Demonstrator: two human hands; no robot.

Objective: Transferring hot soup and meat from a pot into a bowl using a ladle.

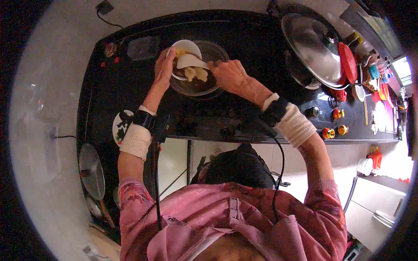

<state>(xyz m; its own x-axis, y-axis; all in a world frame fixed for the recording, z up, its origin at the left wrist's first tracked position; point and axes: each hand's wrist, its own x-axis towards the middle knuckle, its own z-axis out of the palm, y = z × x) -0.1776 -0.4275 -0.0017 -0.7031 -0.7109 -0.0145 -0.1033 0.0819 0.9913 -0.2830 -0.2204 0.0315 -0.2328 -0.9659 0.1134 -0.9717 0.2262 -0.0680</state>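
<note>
My left hand grips the rim of a white bowl, which is tilted over a clear, wide, round bowl on the black counter. In my right hand is the handle of a broad white spoon. Its head lies across the mouth of the white bowl. Pale, lumpy pieces of food show just below the spoon, at the lower lip of the white bowl. Darker food is partly visible inside; the spoon hides the rest. What the pale pieces rest on cannot be made out.
A large domed metal lid covers a pan at the back right, beside a red round object. A clear plastic container sits behind my left hand. Near my left forearm are a white plate with dark food and a glass lid. Small gold-and-red containers stand right.
</note>
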